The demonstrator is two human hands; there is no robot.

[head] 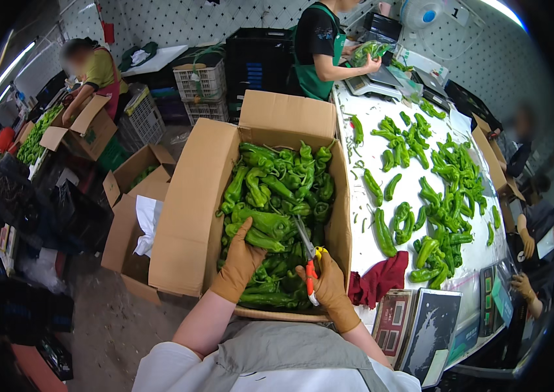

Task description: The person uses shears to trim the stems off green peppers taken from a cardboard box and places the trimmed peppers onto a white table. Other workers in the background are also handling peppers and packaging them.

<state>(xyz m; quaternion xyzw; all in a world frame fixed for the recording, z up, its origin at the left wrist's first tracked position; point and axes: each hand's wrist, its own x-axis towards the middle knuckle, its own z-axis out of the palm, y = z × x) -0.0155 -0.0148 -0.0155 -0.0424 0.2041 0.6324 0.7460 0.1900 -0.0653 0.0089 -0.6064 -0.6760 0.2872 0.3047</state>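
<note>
An open cardboard box (193, 206) full of green peppers (286, 171) stands right before me. My left hand (240, 264), in a brown glove, holds a couple of long green peppers (262, 228) over the heap, thumb on top. In my gloved right hand (328, 286) is a pair of scissors (310, 267) with orange and yellow handles. Their blades point up and away, over the peppers near the box's middle. Whether the blades touch a stem I cannot tell. My left fingers are partly hidden under the peppers.
Against the box's right side is a white table (365, 245) with scattered peppers (453, 181), a dark red cloth (379, 279) and weighing scales (428, 328). Another cardboard box (127, 235) lies left. A co-worker (318, 49) holds bagged peppers at the far end. Other people work left and right.
</note>
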